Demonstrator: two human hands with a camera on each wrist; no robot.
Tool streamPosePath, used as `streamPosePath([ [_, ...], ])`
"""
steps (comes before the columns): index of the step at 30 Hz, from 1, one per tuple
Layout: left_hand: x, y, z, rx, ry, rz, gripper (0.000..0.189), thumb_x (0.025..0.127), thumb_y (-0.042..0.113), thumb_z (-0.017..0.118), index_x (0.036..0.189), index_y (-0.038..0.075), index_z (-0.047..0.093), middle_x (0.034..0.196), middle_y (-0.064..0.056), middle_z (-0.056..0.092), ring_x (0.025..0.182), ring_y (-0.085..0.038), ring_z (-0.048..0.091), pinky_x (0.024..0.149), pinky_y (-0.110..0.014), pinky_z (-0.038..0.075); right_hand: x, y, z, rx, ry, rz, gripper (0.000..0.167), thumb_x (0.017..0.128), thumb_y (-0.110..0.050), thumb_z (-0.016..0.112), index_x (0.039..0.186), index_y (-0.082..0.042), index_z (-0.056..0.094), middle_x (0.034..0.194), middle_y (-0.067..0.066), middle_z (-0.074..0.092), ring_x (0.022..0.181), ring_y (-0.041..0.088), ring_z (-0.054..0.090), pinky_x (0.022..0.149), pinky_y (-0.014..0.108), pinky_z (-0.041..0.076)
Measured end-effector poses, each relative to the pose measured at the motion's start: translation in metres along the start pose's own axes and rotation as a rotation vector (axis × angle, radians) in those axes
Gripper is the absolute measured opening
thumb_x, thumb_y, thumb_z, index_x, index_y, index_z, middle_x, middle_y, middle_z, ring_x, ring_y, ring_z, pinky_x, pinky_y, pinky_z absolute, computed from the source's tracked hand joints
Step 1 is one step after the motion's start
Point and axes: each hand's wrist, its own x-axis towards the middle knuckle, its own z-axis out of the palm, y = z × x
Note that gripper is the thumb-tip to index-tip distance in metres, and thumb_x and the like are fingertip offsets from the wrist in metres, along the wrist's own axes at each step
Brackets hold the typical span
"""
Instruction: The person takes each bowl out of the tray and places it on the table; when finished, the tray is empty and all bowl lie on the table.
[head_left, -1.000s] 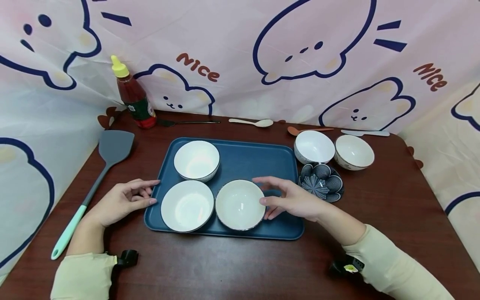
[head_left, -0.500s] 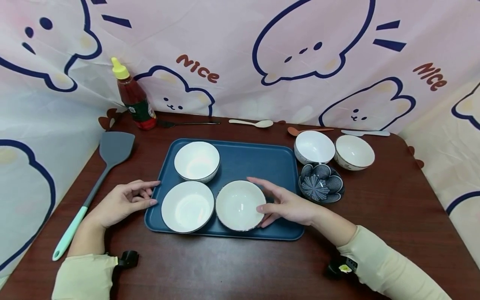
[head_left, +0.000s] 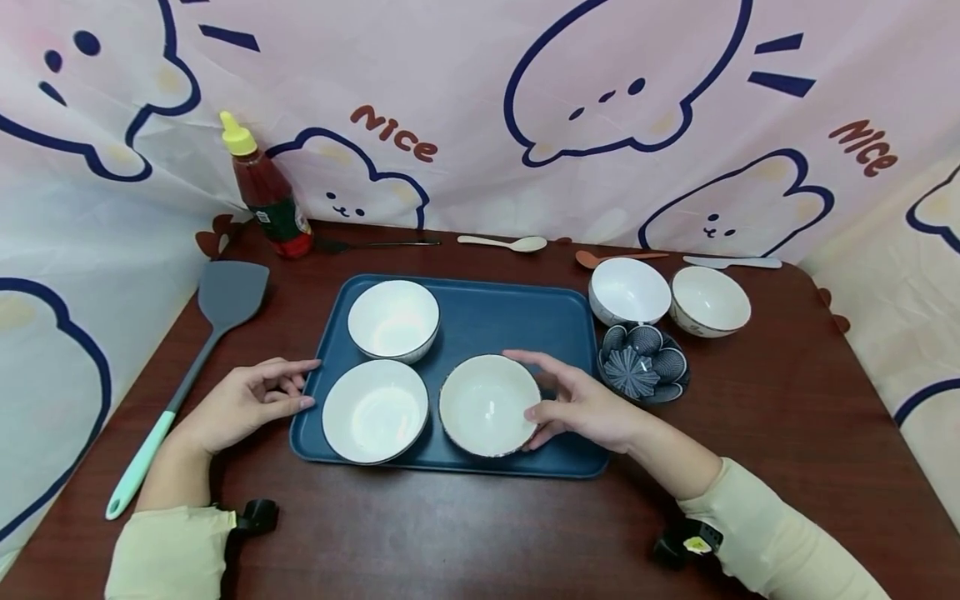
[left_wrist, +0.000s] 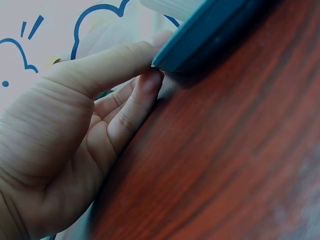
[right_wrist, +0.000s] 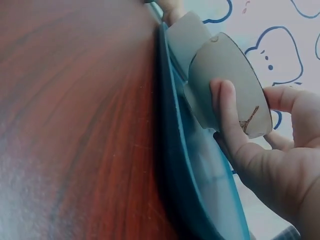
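Observation:
A blue tray (head_left: 517, 325) lies on the brown table with three white bowls on its left and middle parts. My left hand (head_left: 243, 402) pinches the tray's left edge; in the left wrist view the thumb (left_wrist: 115, 62) lies along the rim and curled fingers are beneath it. My right hand (head_left: 585, 404) grips the dark-rimmed bowl (head_left: 490, 406) by its right side. In the right wrist view that bowl (right_wrist: 227, 80) shows a brown twig-like mark, and its foot seems slightly raised from the tray. Left of it sit the front-left bowl (head_left: 375, 412) and the back-left bowl (head_left: 393, 321).
Right of the tray stand a white bowl (head_left: 628, 292), a patterned-side bowl (head_left: 709, 302) and a dark flower-shaped bowl (head_left: 642, 364). A spatula (head_left: 225, 300) and sauce bottle (head_left: 273, 200) are left. Along the back lie a fork (head_left: 382, 244), white spoon (head_left: 517, 244), brown spoon (head_left: 600, 259) and knife (head_left: 731, 262).
My right hand has closed in on the dark-rimmed bowl and shifted it slightly right and back, so a gap shows beside the front-left bowl. The left hand stays at the tray's edge.

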Motion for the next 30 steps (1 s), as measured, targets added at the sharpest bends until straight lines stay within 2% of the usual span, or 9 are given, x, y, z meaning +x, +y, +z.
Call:
streamPosePath([
  [6,0.001,0.000,-0.001,0.001,0.000,-0.004,0.047,0.091,0.017,0.075,0.135,0.009,0.062,0.101,-0.006,0.059,0.085,-0.007,0.059,0.070,-0.016,0.053,-0.009,-0.007,-0.006,0.004,0.027,-0.008,0.073,0.097,-0.002,0.058,0.158,-0.024,0.025,0.150,0.024,0.036,0.093,0.035,0.072,0.078,0.049,0.059],
  [10,0.000,-0.001,-0.001,-0.002,0.005,0.018,0.046,0.090,0.015,0.075,0.134,0.008,0.062,0.101,-0.006,0.060,0.085,-0.006,0.059,0.069,-0.016,0.052,-0.018,-0.014,-0.008,0.011,0.050,-0.013,0.073,0.097,-0.002,0.057,0.159,-0.023,0.024,0.150,0.025,0.036,0.090,0.034,0.072,0.078,0.049,0.060],
  [19,0.001,-0.002,-0.001,-0.009,0.005,0.035,0.046,0.090,0.014,0.074,0.134,0.008,0.062,0.101,-0.006,0.059,0.085,-0.006,0.059,0.069,-0.016,0.051,-0.046,-0.033,-0.020,0.012,0.159,-0.028,0.072,0.098,0.000,0.055,0.158,-0.028,0.025,0.152,0.023,0.030,0.087,0.034,0.073,0.078,0.043,0.061],
  [30,-0.001,-0.003,-0.001,-0.002,0.004,0.037,0.045,0.091,0.015,0.074,0.134,0.009,0.062,0.101,-0.005,0.059,0.085,-0.006,0.060,0.069,-0.016,0.051,-0.081,-0.046,-0.036,-0.056,0.193,-0.113,0.070,0.100,0.003,0.049,0.159,-0.022,0.022,0.147,0.018,0.034,0.090,0.037,0.072,0.077,0.045,0.060],
])
